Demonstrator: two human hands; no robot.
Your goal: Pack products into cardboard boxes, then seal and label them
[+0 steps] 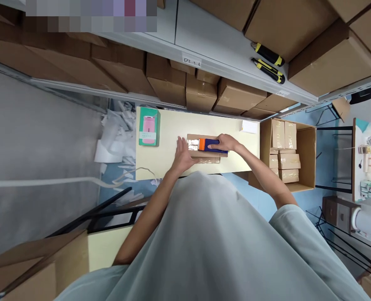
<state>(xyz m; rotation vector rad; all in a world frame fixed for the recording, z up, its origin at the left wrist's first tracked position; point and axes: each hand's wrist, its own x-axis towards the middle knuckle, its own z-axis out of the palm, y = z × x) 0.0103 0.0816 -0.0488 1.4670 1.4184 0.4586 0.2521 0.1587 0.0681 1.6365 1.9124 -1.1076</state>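
Observation:
On the pale table (169,125) in front of me lies an open brown cardboard box (193,136). A dark blue and orange oblong item (202,144) lies in or on it, with a shiny silvery part at its left end; its exact kind I cannot make out. My right hand (225,143) grips the blue end of this item, thumb on top. At the box's left end is my left hand (182,155), fingers stretched out and thumb along the near edge. A taped cardboard strip or flap (209,160) shows along the near side.
A green box with a pink picture (148,127) stands at the table's left, a small white box (249,126) at its right. A large carton (307,156) holds several taped boxes. Above, a shelf (210,50) carries cartons and two utility knives (268,62).

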